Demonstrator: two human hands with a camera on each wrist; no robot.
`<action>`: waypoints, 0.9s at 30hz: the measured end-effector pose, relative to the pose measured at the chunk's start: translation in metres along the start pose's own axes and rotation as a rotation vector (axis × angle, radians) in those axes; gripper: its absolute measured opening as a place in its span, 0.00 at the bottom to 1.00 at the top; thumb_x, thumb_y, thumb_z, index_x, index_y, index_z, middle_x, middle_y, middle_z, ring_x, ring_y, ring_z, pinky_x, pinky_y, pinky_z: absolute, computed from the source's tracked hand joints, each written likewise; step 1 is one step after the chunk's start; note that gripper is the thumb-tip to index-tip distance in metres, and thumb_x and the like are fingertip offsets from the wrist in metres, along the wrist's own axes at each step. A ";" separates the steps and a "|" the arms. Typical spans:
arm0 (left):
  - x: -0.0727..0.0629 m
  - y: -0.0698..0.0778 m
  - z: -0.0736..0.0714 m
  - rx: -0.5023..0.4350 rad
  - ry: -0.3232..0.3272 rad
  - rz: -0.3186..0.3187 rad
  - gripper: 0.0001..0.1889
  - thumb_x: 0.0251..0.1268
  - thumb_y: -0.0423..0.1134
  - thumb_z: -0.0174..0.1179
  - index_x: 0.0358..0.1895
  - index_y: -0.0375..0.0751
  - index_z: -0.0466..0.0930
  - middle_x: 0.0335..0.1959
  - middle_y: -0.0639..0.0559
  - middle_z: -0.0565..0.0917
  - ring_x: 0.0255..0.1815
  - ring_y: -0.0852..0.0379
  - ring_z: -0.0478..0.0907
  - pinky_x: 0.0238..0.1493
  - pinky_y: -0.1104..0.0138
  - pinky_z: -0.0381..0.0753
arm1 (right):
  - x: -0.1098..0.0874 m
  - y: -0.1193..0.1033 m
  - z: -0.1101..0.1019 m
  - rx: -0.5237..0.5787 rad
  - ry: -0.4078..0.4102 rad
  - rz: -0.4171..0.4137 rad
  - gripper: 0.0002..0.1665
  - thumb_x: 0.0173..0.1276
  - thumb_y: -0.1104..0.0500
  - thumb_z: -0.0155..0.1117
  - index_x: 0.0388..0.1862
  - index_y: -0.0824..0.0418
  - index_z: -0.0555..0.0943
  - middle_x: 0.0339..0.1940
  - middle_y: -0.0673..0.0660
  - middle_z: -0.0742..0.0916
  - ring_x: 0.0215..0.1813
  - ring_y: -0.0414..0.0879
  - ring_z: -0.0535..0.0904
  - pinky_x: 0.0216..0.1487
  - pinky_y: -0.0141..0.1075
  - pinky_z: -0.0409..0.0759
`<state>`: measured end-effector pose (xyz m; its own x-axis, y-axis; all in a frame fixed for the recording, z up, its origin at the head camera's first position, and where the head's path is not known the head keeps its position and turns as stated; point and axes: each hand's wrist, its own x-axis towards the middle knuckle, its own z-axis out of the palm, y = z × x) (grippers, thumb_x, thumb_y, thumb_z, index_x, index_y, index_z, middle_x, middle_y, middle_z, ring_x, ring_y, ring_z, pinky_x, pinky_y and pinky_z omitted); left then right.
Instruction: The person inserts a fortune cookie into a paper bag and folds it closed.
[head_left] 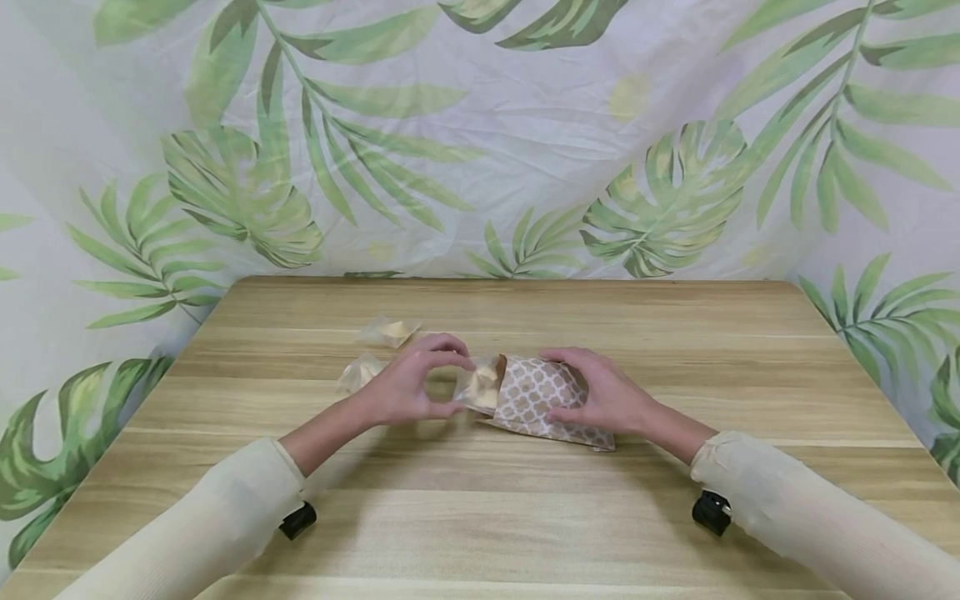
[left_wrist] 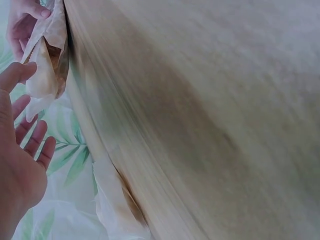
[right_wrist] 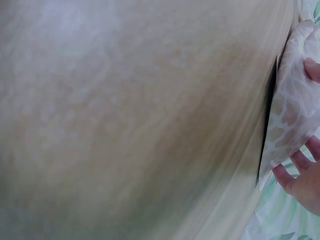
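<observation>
A brown paper bag with a white lattice pattern [head_left: 536,392] lies on the table, its mouth toward the left. My right hand [head_left: 611,396] grips its closed end, with thumb and fingers on opposite sides. In the bag's mouth sits a translucent packet with pale yellow contents [head_left: 477,387], partly sticking out. My left hand [head_left: 412,383] is at the packet's outer end, thumb and forefinger spread apart on either side of it. The left wrist view shows that hand's fingers [left_wrist: 36,137] loosely extended; whether the fingertips touch the packet is unclear.
Two similar translucent packets lie to the left: one farther back [head_left: 392,332], another just behind my left wrist [head_left: 360,372], partly hidden. The wooden table [head_left: 480,517] ends at a leaf-printed curtain [head_left: 525,150]. Black wrist devices [head_left: 298,521] show below both sleeves.
</observation>
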<state>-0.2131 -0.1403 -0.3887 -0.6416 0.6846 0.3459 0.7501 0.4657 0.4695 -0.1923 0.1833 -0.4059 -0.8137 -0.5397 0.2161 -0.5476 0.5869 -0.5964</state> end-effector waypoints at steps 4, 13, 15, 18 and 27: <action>-0.001 -0.001 0.000 0.008 0.011 0.039 0.23 0.47 0.34 0.80 0.50 0.38 0.87 0.55 0.45 0.82 0.59 0.44 0.77 0.60 0.48 0.77 | 0.000 0.000 0.001 0.000 -0.004 0.004 0.48 0.55 0.55 0.84 0.72 0.65 0.74 0.70 0.63 0.80 0.72 0.61 0.74 0.73 0.56 0.69; 0.004 -0.004 0.006 0.046 0.002 0.103 0.24 0.45 0.36 0.81 0.49 0.37 0.88 0.54 0.45 0.83 0.58 0.46 0.79 0.58 0.52 0.79 | 0.000 -0.001 0.001 0.003 0.002 -0.001 0.48 0.54 0.56 0.85 0.72 0.66 0.74 0.69 0.64 0.80 0.71 0.62 0.74 0.73 0.56 0.70; 0.006 -0.004 0.007 0.043 -0.006 0.086 0.24 0.45 0.37 0.81 0.50 0.37 0.88 0.54 0.45 0.83 0.58 0.46 0.79 0.59 0.52 0.79 | 0.001 -0.001 0.001 0.002 0.000 -0.002 0.48 0.54 0.56 0.85 0.72 0.66 0.74 0.69 0.64 0.80 0.71 0.62 0.74 0.73 0.56 0.70; 0.008 -0.004 0.010 0.028 -0.013 0.064 0.24 0.46 0.37 0.80 0.50 0.37 0.88 0.54 0.44 0.84 0.58 0.45 0.79 0.60 0.51 0.79 | 0.001 -0.001 0.000 0.001 -0.003 -0.002 0.48 0.54 0.56 0.85 0.72 0.65 0.74 0.70 0.63 0.80 0.71 0.61 0.74 0.73 0.56 0.70; 0.014 0.001 0.014 -0.057 -0.094 -0.032 0.25 0.48 0.37 0.79 0.52 0.36 0.87 0.57 0.43 0.82 0.61 0.43 0.77 0.64 0.50 0.78 | 0.002 -0.001 0.000 0.004 -0.005 -0.010 0.48 0.54 0.55 0.85 0.72 0.65 0.74 0.69 0.63 0.81 0.71 0.61 0.75 0.72 0.56 0.70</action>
<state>-0.2188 -0.1226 -0.3946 -0.6455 0.7206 0.2533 0.7172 0.4579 0.5252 -0.1931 0.1818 -0.4052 -0.8071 -0.5486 0.2182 -0.5549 0.5787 -0.5976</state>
